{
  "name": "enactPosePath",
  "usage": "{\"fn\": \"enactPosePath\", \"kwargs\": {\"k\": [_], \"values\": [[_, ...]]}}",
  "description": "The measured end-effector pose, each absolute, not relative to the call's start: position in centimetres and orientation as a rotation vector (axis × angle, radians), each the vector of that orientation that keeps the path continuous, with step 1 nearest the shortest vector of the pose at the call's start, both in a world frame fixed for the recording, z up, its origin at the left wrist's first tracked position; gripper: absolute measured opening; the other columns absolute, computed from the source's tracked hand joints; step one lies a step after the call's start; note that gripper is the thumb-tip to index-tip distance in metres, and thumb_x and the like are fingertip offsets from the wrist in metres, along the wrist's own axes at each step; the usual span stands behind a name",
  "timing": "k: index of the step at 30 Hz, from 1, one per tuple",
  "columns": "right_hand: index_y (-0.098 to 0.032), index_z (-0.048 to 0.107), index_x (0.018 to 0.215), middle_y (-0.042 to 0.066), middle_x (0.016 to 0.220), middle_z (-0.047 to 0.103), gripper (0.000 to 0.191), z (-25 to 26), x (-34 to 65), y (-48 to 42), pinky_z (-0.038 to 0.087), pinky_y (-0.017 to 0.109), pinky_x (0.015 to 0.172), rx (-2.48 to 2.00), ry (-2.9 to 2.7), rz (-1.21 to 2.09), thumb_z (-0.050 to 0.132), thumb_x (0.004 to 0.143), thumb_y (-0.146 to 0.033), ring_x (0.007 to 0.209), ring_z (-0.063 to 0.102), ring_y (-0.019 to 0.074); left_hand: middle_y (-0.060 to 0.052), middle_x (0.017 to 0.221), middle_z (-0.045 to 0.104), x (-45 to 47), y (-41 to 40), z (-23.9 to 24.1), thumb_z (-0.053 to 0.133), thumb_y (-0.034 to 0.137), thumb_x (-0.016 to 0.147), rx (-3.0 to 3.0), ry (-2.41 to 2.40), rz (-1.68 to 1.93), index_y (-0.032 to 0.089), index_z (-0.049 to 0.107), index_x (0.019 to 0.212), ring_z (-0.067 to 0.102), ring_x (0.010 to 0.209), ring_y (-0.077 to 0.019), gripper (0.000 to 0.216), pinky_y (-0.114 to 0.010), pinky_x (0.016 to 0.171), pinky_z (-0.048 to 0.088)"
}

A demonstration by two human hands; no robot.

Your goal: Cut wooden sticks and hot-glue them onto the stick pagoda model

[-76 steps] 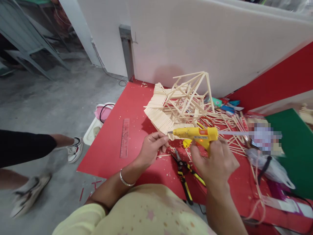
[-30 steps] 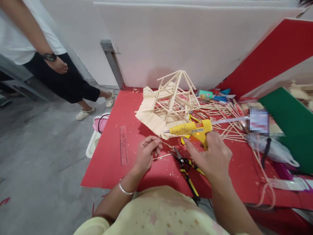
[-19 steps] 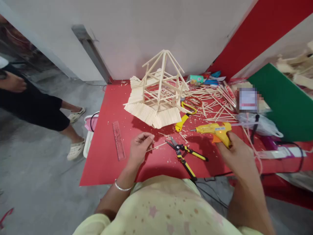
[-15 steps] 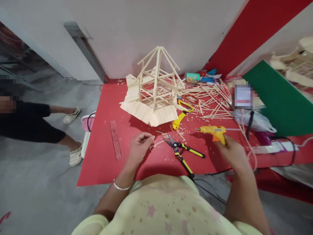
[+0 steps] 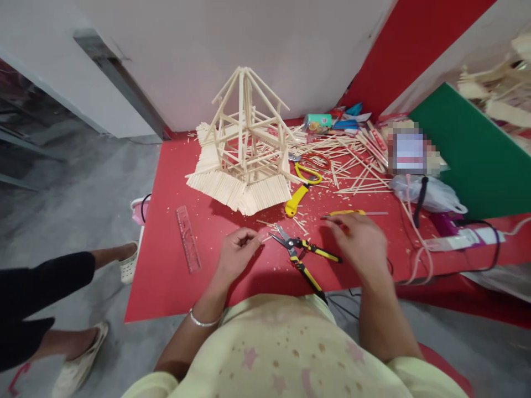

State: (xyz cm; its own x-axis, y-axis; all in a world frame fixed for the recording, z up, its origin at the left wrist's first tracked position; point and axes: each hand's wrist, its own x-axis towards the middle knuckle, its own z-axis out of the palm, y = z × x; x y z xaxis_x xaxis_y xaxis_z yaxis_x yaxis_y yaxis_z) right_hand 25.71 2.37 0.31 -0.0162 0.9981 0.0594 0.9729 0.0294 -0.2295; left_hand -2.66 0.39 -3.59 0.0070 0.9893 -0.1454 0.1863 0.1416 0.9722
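Note:
My left hand (image 5: 238, 255) is closed, thumb and fingertips pinched together just above the red table (image 5: 161, 293). A short thin wooden stick (image 5: 267, 239) shows at the fingertips; whether they grip it I cannot tell. Right beside lie black-and-yellow cutting pliers (image 5: 295, 243) with jaws apart. My right hand (image 5: 360, 240) hovers over a yellow hot glue gun (image 5: 346, 212) lying on its side, thumb and fingers apart, hiding most of the gun. Behind both hands stands a wooden stick model (image 5: 244, 149), an open pointed frame with slatted eaves around its base.
A clear ruler (image 5: 188, 239) lies at left. Yellow-handled scissors (image 5: 296, 200), red-handled scissors (image 5: 317, 160) and many loose sticks (image 5: 360, 166) spread right of the model. A green can (image 5: 318, 121), plastic bag (image 5: 427, 193), power strip (image 5: 468, 243) and green board (image 5: 477, 160) stand farther right. Another person's leg (image 5: 45, 304) is at left.
My right hand has laid the glue gun down and shifted left over it. My left hand has edged closer to the pliers' tips. The other person has stepped nearer; the view has shifted.

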Motion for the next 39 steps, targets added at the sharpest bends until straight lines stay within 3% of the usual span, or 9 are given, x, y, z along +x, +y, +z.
{"fn": "enactPosePath", "kwargs": {"k": [2,9,16,27,35,39], "values": [[-0.022,0.074,0.099,0.008,0.100,0.074,0.028,0.2,23.5,3.1,0.040,0.030,0.075,-2.072,-2.139,0.245,0.049,0.098,-0.035,0.093,0.064,0.0214,-0.003,0.069,0.068,-2.3,0.5,-3.3,0.072,0.039,0.085,1.264,1.376,0.984,0.014,0.072,0.077,0.055,0.060,-0.0117,0.026,-0.023,0.058,0.041],[-0.024,0.073,0.100,0.006,0.096,0.072,0.030,-2.5,21.6,4.0,0.026,0.029,0.061,-2.200,-2.236,0.067,0.045,0.101,-0.033,0.082,0.063,0.0191,-0.004,0.073,0.070,-2.6,0.4,-3.8,0.071,0.039,0.087,1.275,1.363,0.987,0.015,0.073,0.081,0.057,0.063,-0.0125,0.025,-0.024,0.060,0.042],[-0.026,0.073,0.103,0.007,0.099,0.072,0.030,-4.0,21.9,4.2,0.030,0.028,0.063,-2.226,-2.329,0.054,0.044,0.102,-0.033,0.089,0.065,0.0202,-0.005,0.071,0.071,-2.3,0.7,-5.6,0.074,0.041,0.084,1.233,1.356,0.993,0.016,0.075,0.081,0.057,0.061,-0.0130,0.025,-0.023,0.057,0.042],[-0.020,0.071,0.101,0.011,0.094,0.071,0.026,-3.1,20.2,4.7,0.030,0.026,0.057,-2.152,-2.474,0.044,0.046,0.099,-0.027,0.082,0.067,0.0202,-0.006,0.069,0.070,-1.9,1.1,-4.5,0.073,0.040,0.084,1.180,1.350,1.031,0.015,0.072,0.078,0.059,0.060,-0.0134,0.026,-0.024,0.056,0.043],[-0.016,0.069,0.110,0.013,0.098,0.070,0.029,-2.4,20.0,4.0,0.040,0.029,0.068,-2.050,-2.391,0.137,0.043,0.098,-0.017,0.086,0.066,0.0220,0.000,0.057,0.061,-1.0,0.9,-2.6,0.076,0.042,0.078,1.173,1.308,1.018,0.016,0.071,0.070,0.046,0.050,-0.0092,0.028,-0.022,0.049,0.034],[-0.017,0.068,0.106,0.011,0.101,0.070,0.027,-1.6,20.7,3.0,0.044,0.029,0.079,-1.858,-2.118,0.388,0.043,0.100,-0.023,0.092,0.064,0.0216,0.000,0.059,0.062,-0.4,0.6,-3.9,0.077,0.043,0.080,1.076,1.238,0.970,0.016,0.072,0.079,0.050,0.050,-0.0096,0.028,-0.022,0.049,0.038]]}}
